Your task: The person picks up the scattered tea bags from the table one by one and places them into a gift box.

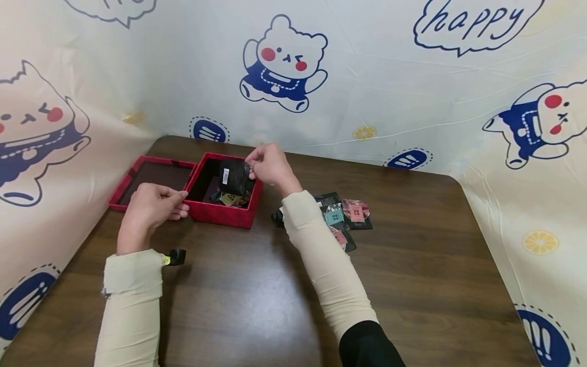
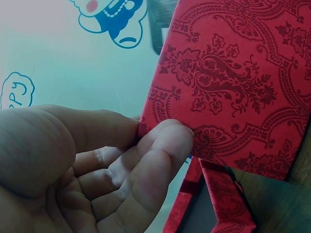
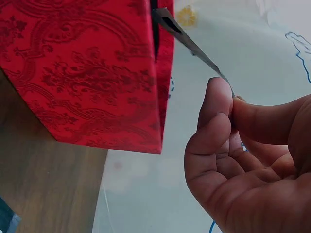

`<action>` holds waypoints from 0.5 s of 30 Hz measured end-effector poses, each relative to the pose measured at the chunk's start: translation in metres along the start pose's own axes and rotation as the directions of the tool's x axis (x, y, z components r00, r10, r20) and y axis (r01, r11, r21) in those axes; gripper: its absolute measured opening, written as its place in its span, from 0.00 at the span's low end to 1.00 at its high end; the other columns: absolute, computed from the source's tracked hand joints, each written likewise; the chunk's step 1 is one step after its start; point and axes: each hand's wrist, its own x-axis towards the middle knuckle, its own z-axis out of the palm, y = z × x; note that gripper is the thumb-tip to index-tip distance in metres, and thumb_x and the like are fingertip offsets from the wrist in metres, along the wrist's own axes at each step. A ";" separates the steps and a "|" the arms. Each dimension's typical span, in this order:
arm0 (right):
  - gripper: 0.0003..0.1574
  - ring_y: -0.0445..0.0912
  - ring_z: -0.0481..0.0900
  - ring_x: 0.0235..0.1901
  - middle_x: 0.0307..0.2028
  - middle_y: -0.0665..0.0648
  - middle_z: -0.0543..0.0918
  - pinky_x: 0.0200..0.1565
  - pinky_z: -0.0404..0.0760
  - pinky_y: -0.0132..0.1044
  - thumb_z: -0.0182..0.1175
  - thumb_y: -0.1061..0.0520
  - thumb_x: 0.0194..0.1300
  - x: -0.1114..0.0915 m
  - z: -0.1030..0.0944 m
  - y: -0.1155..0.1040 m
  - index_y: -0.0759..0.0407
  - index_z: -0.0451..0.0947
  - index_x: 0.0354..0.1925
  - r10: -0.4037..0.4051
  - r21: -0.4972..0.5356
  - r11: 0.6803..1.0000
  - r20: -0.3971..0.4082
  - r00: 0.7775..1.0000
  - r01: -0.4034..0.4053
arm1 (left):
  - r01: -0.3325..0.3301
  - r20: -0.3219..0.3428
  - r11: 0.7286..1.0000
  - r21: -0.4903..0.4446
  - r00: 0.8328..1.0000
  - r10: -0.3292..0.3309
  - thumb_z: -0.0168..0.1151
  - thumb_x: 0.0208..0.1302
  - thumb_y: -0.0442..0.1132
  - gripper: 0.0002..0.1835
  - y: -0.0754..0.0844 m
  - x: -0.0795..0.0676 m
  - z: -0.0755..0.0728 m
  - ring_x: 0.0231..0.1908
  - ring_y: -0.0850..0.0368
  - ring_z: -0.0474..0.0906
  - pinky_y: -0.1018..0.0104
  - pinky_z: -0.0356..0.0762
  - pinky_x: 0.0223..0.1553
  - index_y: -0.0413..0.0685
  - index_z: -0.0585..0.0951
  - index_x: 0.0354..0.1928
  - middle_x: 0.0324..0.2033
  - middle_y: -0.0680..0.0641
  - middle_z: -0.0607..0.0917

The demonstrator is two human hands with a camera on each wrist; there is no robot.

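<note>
A red patterned box (image 1: 220, 216) stands open at the back left of the table, several dark packets (image 1: 234, 199) lying inside. With thumb and fingertips my left hand (image 1: 156, 206) grips the box's near left corner; in the left wrist view the fingertips lie on its red wall (image 2: 228, 92). Over the box's right rim, my right hand (image 1: 270, 165) pinches a black sachet (image 1: 233, 176) by its edge, a white barcode label facing up. Edge-on, that sachet (image 3: 194, 48) looks thin in the right wrist view, partly inside the box.
Left of the box lies its red lid (image 1: 167, 176), dark inside facing up. Several dark sachets with coloured labels (image 1: 357, 214) lie to the right, partly behind the right forearm. A patterned cloth (image 1: 367, 76) rises behind the wooden table (image 1: 412, 265) and at both sides.
</note>
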 end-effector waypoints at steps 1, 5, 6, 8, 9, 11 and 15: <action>0.08 0.51 0.86 0.32 0.38 0.56 0.81 0.31 0.80 0.32 0.57 0.64 0.74 0.000 0.001 0.000 0.62 0.84 0.43 0.006 -0.021 1.000 0.006 1.000 -0.006 | 0.001 0.000 1.000 0.002 1.000 -0.001 0.60 0.74 0.43 0.20 0.000 0.000 0.000 0.32 0.48 0.89 0.68 0.85 0.35 0.28 0.81 0.53 0.31 0.41 0.89; 0.09 0.52 0.86 0.34 0.36 0.56 0.83 0.33 0.82 0.32 0.57 0.63 0.73 0.000 0.008 0.001 0.61 0.85 0.44 0.034 -0.081 0.996 0.017 0.999 -0.032 | -0.001 -0.002 1.000 0.008 1.000 0.001 0.60 0.74 0.44 0.21 0.000 0.000 0.000 0.32 0.48 0.89 0.66 0.85 0.36 0.28 0.81 0.52 0.31 0.41 0.89; 0.09 0.51 0.85 0.33 0.36 0.57 0.83 0.32 0.83 0.32 0.58 0.63 0.73 0.000 0.010 0.001 0.61 0.85 0.44 0.034 -0.092 0.995 0.017 0.999 -0.032 | -0.004 -0.001 1.000 0.009 1.000 0.004 0.60 0.74 0.44 0.21 0.000 0.000 -0.001 0.32 0.48 0.89 0.65 0.85 0.37 0.28 0.81 0.52 0.31 0.41 0.89; 0.09 0.49 0.84 0.32 0.35 0.56 0.83 0.32 0.83 0.32 0.58 0.63 0.72 0.000 0.014 0.001 0.61 0.85 0.44 0.031 -0.117 0.993 0.013 0.999 -0.029 | -0.007 -0.001 1.000 0.011 1.000 0.007 0.60 0.74 0.44 0.21 0.000 0.000 -0.001 0.32 0.48 0.89 0.63 0.85 0.38 0.28 0.81 0.52 0.31 0.41 0.89; 0.09 0.48 0.84 0.31 0.35 0.55 0.83 0.31 0.83 0.32 0.59 0.63 0.72 0.000 0.015 0.002 0.61 0.86 0.44 0.027 -0.131 0.991 0.008 1.000 -0.025 | -0.009 0.000 1.000 0.011 1.000 0.009 0.60 0.74 0.44 0.21 -0.001 0.000 -0.001 0.32 0.48 0.89 0.62 0.86 0.38 0.28 0.81 0.52 0.31 0.41 0.89; 0.09 0.45 0.82 0.29 0.33 0.54 0.84 0.30 0.82 0.31 0.59 0.64 0.71 0.001 0.018 0.003 0.60 0.86 0.42 0.013 -0.168 0.986 0.000 1.000 -0.013 | -0.008 0.001 1.000 0.012 1.000 0.008 0.60 0.74 0.44 0.21 -0.001 0.000 -0.001 0.32 0.48 0.89 0.65 0.85 0.37 0.28 0.81 0.52 0.31 0.41 0.89; 0.10 0.45 0.80 0.30 0.31 0.53 0.84 0.27 0.81 0.32 0.58 0.64 0.70 0.000 0.021 0.005 0.59 0.87 0.39 -0.021 -0.230 0.973 -0.014 1.000 0.017 | -0.011 0.004 1.000 0.005 1.000 0.011 0.60 0.74 0.44 0.21 -0.001 0.001 -0.001 0.31 0.50 0.89 0.68 0.85 0.35 0.28 0.81 0.53 0.31 0.41 0.89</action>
